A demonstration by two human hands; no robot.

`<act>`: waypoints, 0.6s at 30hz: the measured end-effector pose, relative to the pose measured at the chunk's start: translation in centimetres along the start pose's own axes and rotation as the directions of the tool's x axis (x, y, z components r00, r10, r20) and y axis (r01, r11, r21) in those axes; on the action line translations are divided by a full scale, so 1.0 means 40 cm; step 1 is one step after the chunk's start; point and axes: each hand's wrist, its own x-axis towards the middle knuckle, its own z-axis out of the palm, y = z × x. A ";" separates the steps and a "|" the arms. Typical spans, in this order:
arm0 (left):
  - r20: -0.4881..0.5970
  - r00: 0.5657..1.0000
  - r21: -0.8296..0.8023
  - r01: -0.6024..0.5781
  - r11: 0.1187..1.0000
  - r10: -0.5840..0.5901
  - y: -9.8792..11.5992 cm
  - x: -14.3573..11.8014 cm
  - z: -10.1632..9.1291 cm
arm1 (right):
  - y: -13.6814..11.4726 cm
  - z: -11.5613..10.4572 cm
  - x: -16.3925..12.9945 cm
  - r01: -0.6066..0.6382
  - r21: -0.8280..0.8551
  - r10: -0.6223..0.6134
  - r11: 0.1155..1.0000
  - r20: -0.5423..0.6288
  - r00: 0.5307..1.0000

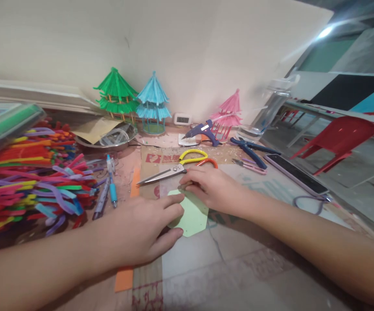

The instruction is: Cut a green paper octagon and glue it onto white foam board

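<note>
A pale green piece of paper [194,218] with several straight-cut sides lies flat on the work surface between my hands. My left hand [154,222] rests over its left edge, fingers stretched out and thumb apart, touching the paper. At the paper's top edge, my right hand [203,183] has its thumb and fingers pinched together. Something small and brownish may be between those fingertips, but I cannot make it out. Just beyond the right hand lie scissors [163,176] with one yellow and one orange-red handle loop, blades pointing left.
Pipe cleaners [34,185] are heaped at left, beside pens [112,181]. An orange strip [124,278] runs under my left arm. Behind stand green [115,93], blue [153,103] and pink [230,112] paper-roofed models, plus a glue gun [203,129]. Pliers [250,151] and a phone [295,172] lie right.
</note>
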 end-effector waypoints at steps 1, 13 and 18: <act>0.004 1.000 0.003 0.000 1.000 0.000 0.000 0.001 0.000 | -0.001 0.001 0.000 0.005 -0.019 -0.005 1.000 0.006 1.000; 0.019 1.000 0.001 0.011 1.000 -0.011 0.003 0.002 -0.002 | -0.002 0.007 -0.006 0.069 -0.091 -0.068 0.994 0.006 0.998; 0.034 0.999 0.026 0.010 1.000 -0.011 0.003 0.001 -0.003 | 0.000 0.008 -0.009 0.055 -0.034 -0.056 0.998 -0.051 0.997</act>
